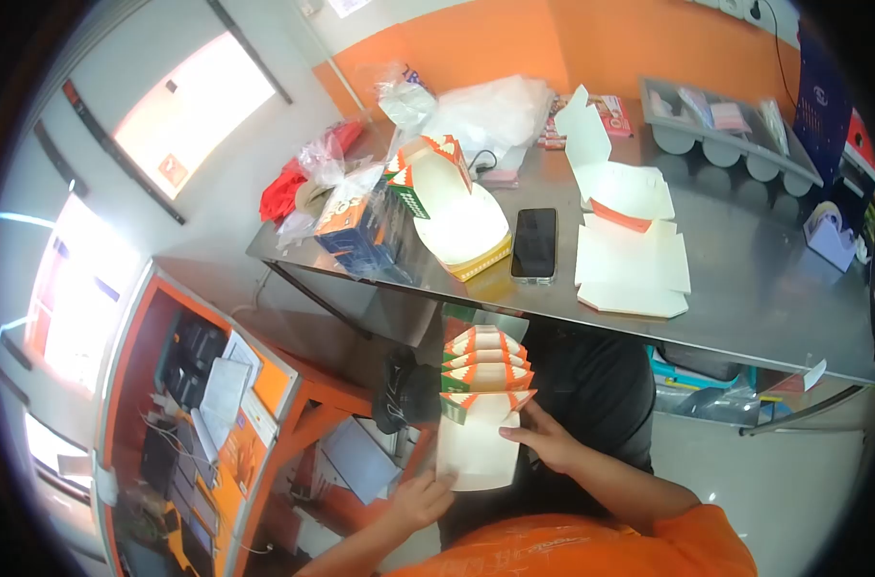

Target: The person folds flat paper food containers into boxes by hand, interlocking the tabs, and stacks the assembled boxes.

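Over my lap is a row of nested paper food boxes (478, 452), white inside with orange, white and green printed edges. My right hand (550, 440) grips their right side, its thumb on the white inner face. At the lower left corner my left hand (424, 498) is closed with its fingertips at the box edge. On the metal table ahead stand more folded boxes (464, 231), opened toward me. To their right lie flat, partly folded white box blanks (633, 264). A black phone (534, 244) lies between them.
The metal table (745, 288) has its front edge just beyond my knees. A grey tray (731, 135) with packets stands at the back right, near a tape dispenser (832, 236). Plastic bags (490, 115) and a blue carton (360, 226) occupy the left. An orange cabinet (254, 413) stands left of me.
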A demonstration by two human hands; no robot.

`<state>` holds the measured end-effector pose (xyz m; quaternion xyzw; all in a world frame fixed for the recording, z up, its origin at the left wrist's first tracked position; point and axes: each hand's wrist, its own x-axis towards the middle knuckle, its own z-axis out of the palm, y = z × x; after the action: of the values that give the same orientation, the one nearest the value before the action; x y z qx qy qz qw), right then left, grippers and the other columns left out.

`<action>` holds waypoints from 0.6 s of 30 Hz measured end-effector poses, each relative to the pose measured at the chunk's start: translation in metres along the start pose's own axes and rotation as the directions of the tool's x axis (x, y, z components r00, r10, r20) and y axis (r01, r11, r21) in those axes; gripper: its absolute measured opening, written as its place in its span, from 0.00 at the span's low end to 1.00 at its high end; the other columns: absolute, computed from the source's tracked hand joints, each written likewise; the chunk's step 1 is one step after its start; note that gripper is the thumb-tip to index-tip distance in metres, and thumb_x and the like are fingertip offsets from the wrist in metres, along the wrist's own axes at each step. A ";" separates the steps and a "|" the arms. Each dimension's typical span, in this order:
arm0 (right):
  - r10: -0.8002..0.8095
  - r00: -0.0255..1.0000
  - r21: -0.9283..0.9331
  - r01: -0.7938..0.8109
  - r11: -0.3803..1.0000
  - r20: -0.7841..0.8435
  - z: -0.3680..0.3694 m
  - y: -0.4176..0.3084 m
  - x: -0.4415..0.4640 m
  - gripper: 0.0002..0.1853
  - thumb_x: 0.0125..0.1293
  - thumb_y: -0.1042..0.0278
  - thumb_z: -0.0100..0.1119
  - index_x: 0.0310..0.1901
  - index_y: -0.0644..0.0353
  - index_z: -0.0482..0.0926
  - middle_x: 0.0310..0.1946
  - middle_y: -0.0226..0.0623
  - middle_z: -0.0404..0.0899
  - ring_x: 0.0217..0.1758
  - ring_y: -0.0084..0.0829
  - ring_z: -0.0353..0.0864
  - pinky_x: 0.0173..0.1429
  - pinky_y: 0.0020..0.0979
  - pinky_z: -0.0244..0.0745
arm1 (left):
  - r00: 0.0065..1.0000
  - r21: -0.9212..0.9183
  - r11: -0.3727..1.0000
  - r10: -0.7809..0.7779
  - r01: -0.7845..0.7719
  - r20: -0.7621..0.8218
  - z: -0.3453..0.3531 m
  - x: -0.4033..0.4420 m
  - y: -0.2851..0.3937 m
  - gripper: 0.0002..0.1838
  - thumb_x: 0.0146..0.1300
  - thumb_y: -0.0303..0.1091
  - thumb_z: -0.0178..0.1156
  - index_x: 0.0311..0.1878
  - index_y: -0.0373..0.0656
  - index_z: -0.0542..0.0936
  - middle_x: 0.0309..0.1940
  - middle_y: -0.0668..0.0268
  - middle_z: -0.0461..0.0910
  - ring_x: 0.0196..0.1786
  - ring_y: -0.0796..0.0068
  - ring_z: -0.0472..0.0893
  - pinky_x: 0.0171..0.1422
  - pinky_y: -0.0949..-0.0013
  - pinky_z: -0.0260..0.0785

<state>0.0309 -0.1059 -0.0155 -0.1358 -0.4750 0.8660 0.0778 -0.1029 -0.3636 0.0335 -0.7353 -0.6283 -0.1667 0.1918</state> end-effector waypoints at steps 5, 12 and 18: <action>-0.095 0.991 0.216 0.113 0.970 -0.092 -0.014 0.030 0.016 0.48 0.71 0.75 0.64 0.88 0.58 0.50 0.81 0.43 0.66 0.83 0.39 0.66 0.85 0.42 0.61 | 0.997 -0.093 0.996 0.006 0.001 0.075 -0.004 0.030 0.006 0.09 0.55 0.31 0.74 0.28 0.47 0.80 0.51 0.63 0.85 0.44 0.64 0.89 0.41 0.69 0.85; 0.019 0.993 0.337 0.021 0.941 -0.113 -0.027 0.014 0.008 0.40 0.73 0.74 0.59 0.85 0.55 0.57 0.72 0.39 0.74 0.75 0.35 0.76 0.79 0.43 0.71 | 0.832 -0.790 0.513 -0.555 0.335 -0.007 0.024 0.043 -0.031 0.72 0.40 0.55 0.92 0.86 0.47 0.57 0.76 0.53 0.68 0.73 0.56 0.75 0.76 0.52 0.70; -0.102 0.995 -0.046 0.101 0.994 -0.009 -0.017 0.050 -0.001 0.34 0.76 0.71 0.66 0.80 0.56 0.66 0.68 0.33 0.76 0.74 0.30 0.74 0.78 0.38 0.69 | 0.636 -0.897 -0.291 -0.632 0.334 0.442 0.058 0.069 -0.053 0.56 0.52 0.23 0.84 0.82 0.34 0.61 0.70 0.55 0.78 0.71 0.66 0.78 0.75 0.60 0.73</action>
<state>0.0368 -0.1191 -0.0665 -0.1179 -0.5006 0.8490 0.1212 -0.1441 -0.2683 0.0204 -0.2854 -0.5353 -0.6896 -0.3955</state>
